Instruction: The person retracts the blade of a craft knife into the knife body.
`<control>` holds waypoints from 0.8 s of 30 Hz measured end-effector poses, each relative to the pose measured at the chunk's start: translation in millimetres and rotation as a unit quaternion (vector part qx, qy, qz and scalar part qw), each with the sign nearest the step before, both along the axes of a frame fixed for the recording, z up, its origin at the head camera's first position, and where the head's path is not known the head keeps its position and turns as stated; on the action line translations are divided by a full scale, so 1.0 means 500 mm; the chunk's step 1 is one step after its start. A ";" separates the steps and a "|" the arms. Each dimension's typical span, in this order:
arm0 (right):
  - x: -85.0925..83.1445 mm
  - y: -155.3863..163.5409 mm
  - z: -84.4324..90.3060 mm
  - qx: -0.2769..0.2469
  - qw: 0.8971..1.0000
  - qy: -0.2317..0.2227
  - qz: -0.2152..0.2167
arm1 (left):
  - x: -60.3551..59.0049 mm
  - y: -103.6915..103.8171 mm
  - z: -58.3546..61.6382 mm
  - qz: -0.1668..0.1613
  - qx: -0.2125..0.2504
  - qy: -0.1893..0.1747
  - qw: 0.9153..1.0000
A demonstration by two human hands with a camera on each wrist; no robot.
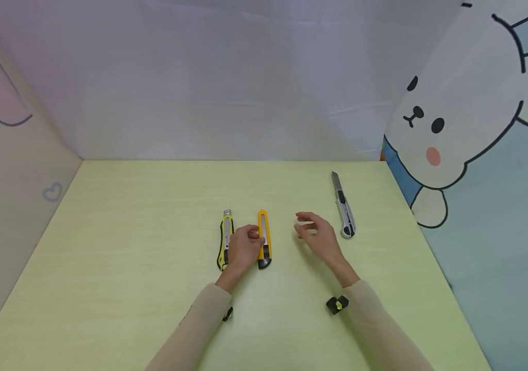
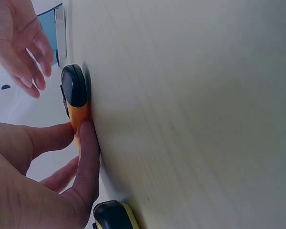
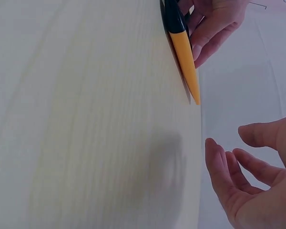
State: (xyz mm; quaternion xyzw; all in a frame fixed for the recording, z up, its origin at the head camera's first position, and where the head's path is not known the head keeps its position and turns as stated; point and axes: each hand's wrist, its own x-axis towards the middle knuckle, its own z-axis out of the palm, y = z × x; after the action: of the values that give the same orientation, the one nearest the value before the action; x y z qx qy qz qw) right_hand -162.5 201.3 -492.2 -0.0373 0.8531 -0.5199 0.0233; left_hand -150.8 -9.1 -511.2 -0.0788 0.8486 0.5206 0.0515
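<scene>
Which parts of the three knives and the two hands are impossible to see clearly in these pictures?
- Head view: the left hand covers the middle of the black-and-yellow utility knife.
- Head view: whether the orange plastic utility knife has its blade out is too small to tell.
- Left wrist view: the silver metal utility knife is hidden behind the right hand.
- Right wrist view: the right hand's fingertips are cut off by the picture's edge.

A pale green table (image 1: pixel 129 268) sits within fabric walls. A silver utility knife (image 1: pixel 343 206) lies at its far right, blade extended. A cartoon rabbit (image 1: pixel 449 123) decorates the right-hand backdrop, and a small heart outline (image 1: pixel 52 192) the left.
</scene>
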 end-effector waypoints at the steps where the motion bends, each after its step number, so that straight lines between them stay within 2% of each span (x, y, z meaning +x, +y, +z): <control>1: -0.002 0.004 0.000 -0.004 1.000 0.002 -0.003 | 0.000 0.000 0.001 0.000 0.000 -0.001 1.000; 9: -0.013 0.039 0.000 -0.032 0.999 0.018 -0.023 | 0.000 0.000 0.001 -0.003 0.001 -0.002 1.000; 24: -0.029 0.099 0.012 0.021 0.997 0.010 -0.067 | 0.000 0.002 0.002 0.002 0.000 -0.007 1.000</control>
State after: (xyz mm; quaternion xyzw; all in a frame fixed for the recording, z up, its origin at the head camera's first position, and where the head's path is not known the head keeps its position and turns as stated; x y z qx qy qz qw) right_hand -177.1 250.6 -486.4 0.0154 0.8645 -0.5021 -0.0189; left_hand -150.7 -8.4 -510.2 -0.0842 0.8480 0.5201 0.0567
